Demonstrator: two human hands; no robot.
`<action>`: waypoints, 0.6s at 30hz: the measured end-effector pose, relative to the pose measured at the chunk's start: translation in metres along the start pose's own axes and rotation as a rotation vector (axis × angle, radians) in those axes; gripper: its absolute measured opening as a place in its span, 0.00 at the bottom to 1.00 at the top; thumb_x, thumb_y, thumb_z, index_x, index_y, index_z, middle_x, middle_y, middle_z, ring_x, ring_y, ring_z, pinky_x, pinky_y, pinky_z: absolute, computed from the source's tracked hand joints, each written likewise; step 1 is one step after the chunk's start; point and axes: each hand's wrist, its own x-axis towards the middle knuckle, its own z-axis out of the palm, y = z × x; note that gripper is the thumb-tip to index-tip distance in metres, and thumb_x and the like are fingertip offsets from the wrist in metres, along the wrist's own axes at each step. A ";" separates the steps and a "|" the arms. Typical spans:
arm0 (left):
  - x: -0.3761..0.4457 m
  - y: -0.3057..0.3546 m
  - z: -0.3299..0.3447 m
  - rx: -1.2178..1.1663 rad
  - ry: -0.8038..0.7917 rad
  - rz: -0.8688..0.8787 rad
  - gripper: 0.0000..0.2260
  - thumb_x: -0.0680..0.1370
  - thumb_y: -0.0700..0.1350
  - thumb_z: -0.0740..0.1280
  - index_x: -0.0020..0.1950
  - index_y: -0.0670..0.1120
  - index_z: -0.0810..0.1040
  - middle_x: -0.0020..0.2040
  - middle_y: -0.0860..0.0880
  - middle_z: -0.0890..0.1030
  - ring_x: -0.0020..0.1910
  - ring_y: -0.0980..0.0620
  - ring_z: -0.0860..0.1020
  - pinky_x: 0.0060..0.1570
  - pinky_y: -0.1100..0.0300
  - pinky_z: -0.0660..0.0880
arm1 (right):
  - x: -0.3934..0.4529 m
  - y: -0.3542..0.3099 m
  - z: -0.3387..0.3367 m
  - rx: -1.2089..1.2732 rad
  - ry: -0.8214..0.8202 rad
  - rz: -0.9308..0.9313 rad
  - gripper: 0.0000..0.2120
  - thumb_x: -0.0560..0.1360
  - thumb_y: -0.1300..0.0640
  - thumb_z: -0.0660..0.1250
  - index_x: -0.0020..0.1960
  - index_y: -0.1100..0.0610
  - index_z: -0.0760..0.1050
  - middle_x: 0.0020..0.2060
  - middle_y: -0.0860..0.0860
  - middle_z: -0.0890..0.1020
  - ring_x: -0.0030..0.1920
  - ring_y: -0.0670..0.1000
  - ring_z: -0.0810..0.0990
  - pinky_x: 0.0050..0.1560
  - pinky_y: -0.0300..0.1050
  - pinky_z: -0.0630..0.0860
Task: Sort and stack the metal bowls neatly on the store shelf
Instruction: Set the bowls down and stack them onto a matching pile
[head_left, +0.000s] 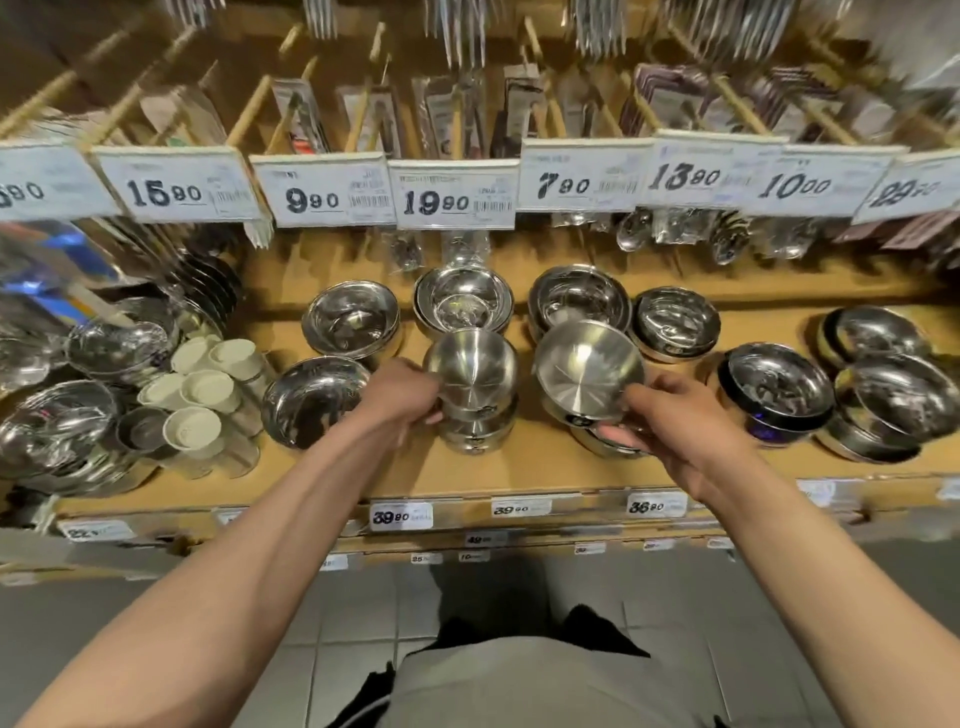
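While reaching over the wooden shelf (519, 467), gripping the top bowl (470, 366) of a small stack (475, 415) at its rim with the left hand (402, 392). Pinching a tilted bowl (587, 369) with the right hand (680, 421), holding it just above other bowls (605, 436) near the shelf's front middle.

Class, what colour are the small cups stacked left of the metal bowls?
Pale cream-white, seen in the head view: the cups lie on their sides on the shelf.
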 end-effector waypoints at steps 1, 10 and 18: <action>0.001 0.000 0.002 0.007 0.001 0.007 0.02 0.76 0.34 0.68 0.48 0.38 0.78 0.42 0.41 0.83 0.38 0.44 0.82 0.52 0.41 0.82 | 0.000 0.001 -0.001 -0.004 0.004 -0.004 0.16 0.76 0.70 0.67 0.63 0.65 0.76 0.57 0.62 0.83 0.49 0.57 0.87 0.35 0.41 0.83; 0.004 -0.001 0.003 0.117 0.041 0.019 0.04 0.74 0.34 0.72 0.48 0.39 0.82 0.44 0.39 0.85 0.44 0.38 0.86 0.50 0.42 0.83 | 0.009 -0.003 0.018 -0.061 -0.055 0.045 0.12 0.77 0.69 0.67 0.60 0.61 0.76 0.52 0.59 0.84 0.45 0.55 0.88 0.34 0.41 0.83; 0.007 -0.004 0.005 0.146 0.091 0.022 0.08 0.75 0.37 0.72 0.39 0.48 0.78 0.40 0.43 0.85 0.38 0.44 0.85 0.45 0.48 0.85 | 0.021 -0.001 0.041 -0.051 -0.131 0.056 0.11 0.77 0.69 0.67 0.57 0.60 0.77 0.48 0.58 0.85 0.42 0.56 0.88 0.34 0.41 0.84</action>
